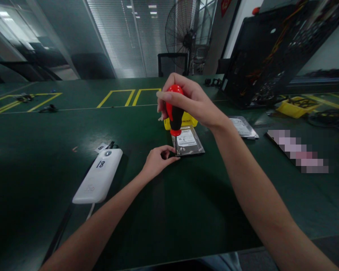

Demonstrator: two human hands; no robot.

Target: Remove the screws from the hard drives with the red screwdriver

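A hard drive (196, 145) with a white label lies flat on the green table. My right hand (188, 98) is closed around the red and black handle of a screwdriver (175, 116), held upright. The blade points down at the drive's near left corner, and whether its tip sits in a screw is too small to tell. My left hand (158, 160) grips that same corner between thumb and fingers, beside the tip. Just behind the drive is a yellow tray (190, 119), partly covered by my right hand and the screwdriver.
A white power bank (98, 177) marked 18 lies at left with a cable. To the right are another drive (243, 127), a blurred-out flat object (298, 150) and a yellow bin (298, 107). A black computer case (260, 60) stands at the back right.
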